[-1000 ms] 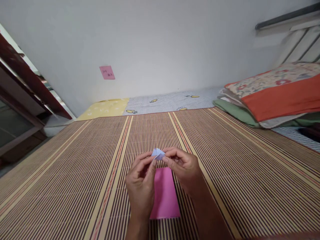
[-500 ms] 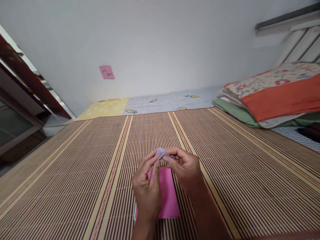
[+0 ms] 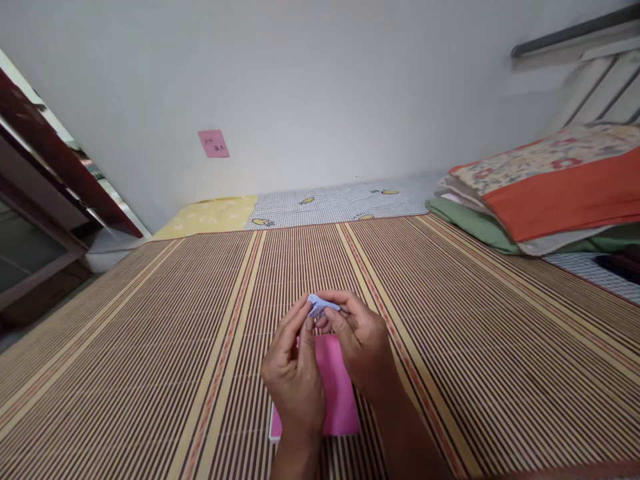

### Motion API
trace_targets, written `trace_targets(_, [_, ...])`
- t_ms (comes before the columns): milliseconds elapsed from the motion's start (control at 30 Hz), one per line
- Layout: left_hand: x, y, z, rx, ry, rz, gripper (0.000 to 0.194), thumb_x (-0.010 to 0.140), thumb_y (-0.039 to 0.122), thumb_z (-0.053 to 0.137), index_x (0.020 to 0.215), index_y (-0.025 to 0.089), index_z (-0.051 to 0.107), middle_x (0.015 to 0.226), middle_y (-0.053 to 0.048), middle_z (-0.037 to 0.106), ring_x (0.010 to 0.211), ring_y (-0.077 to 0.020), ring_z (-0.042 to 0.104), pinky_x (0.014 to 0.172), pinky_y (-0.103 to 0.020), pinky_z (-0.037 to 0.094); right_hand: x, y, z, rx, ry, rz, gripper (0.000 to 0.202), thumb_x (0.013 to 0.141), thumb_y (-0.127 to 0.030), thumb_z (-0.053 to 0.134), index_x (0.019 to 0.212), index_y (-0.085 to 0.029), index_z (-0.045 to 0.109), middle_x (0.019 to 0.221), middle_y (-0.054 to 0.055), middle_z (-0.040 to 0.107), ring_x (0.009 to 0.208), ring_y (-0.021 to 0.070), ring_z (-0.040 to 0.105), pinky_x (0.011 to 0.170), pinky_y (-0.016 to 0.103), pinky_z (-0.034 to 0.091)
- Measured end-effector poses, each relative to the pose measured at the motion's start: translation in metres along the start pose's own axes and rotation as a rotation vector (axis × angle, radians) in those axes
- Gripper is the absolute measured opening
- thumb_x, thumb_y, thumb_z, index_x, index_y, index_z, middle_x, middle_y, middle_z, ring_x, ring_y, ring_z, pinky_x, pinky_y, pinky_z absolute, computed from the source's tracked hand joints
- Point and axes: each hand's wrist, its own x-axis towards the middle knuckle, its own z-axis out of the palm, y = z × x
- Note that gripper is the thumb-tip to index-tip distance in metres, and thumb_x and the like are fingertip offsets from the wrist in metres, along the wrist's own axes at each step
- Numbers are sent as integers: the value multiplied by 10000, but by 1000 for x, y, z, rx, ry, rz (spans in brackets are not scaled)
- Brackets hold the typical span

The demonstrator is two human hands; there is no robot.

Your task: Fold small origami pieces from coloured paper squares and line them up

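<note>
A small piece of folded blue paper (image 3: 323, 306) is pinched between both hands, above the middle of the mat. My left hand (image 3: 295, 363) is closed on its left end with thumb and fingertips. On its right side, my right hand (image 3: 363, 340) grips it between thumb and index finger. The fingers cover part of the paper's folds. Below the hands lies a pink pad of paper (image 3: 340, 400), partly hidden by my left hand and wrist.
A striped bamboo mat (image 3: 150, 347) spreads under everything. Folded bedding with an orange border (image 3: 575, 200) is piled at the right. A checked sheet (image 3: 340, 202) and a yellow cloth (image 3: 215, 215) run along the wall, where a pink note (image 3: 213, 143) is stuck.
The blue paper has turned in the fingers, from a raised point to a flatter, slanting shape. My right hand has shifted slightly left.
</note>
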Motion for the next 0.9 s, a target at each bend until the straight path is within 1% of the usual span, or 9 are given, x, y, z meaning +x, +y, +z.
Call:
trace_targets(67, [0,0,0,-59,16,-99,221,918,259,700,1121,276,785,1207,-49,754,1162,-225,691,1019,-376,557,0,-1,0,64,15,15,106,966,-242,602,1052,-227,663,913,30,741,800,164,727,750,303,612])
trace_targets(133, [0,-1,1,-122,79,-180,267,873,272,756,1140,267,765,1174,-48,759,1105,-211,712,956,-337,584,0,-1,-1,119,15,33,56,942,-245,642,991,-219,651,921,35,741,812,171,733,762,313,613])
trace_targets(200, [1,0,1,-154,115,-198,270,843,281,788,1109,252,759,1117,-44,767,1043,-198,727,905,-313,598,-1,-3,-1,134,-1,45,43,929,-251,666,935,-212,651,936,45,740,833,181,734,779,327,612])
trace_targets(333, [2,4,0,-122,29,-155,142,871,299,754,988,231,796,1028,-49,777,1006,-211,726,929,-356,591,-1,-9,-3,100,-2,32,91,937,-248,659,858,-203,661,996,64,729,860,186,718,794,343,608])
trace_targets(500, [3,5,-2,-87,32,-116,111,878,281,742,956,246,813,995,-36,778,945,-191,727,899,-333,593,-1,-11,-2,84,32,2,89,940,-227,650,854,-207,655,882,42,700,800,179,690,753,343,602])
trace_targets(600, [3,5,-2,-84,24,-109,105,874,271,748,956,247,810,984,-28,773,944,-180,721,876,-301,589,-1,-6,-1,45,67,11,77,932,-243,667,864,-211,653,839,31,681,743,170,663,723,342,602])
trace_targets(700, [3,5,-3,-64,21,-108,140,889,274,734,1008,262,806,1016,-26,765,967,-176,713,879,-293,578,-2,0,1,6,78,-10,64,930,-254,677,883,-212,662,806,22,673,706,163,652,710,340,600])
trace_targets(767, [3,5,-4,-24,7,-71,155,908,269,713,1034,274,803,1036,-23,758,983,-176,709,887,-297,569,-2,1,1,-9,81,-27,62,932,-254,674,887,-212,664,812,25,682,703,163,654,705,337,598])
trace_targets(900, [4,5,-7,83,-36,41,151,932,239,683,1020,276,799,1012,-20,751,966,-174,706,853,-298,562,-2,0,1,-21,93,-15,80,931,-271,679,881,-210,667,806,28,690,699,164,656,693,329,597])
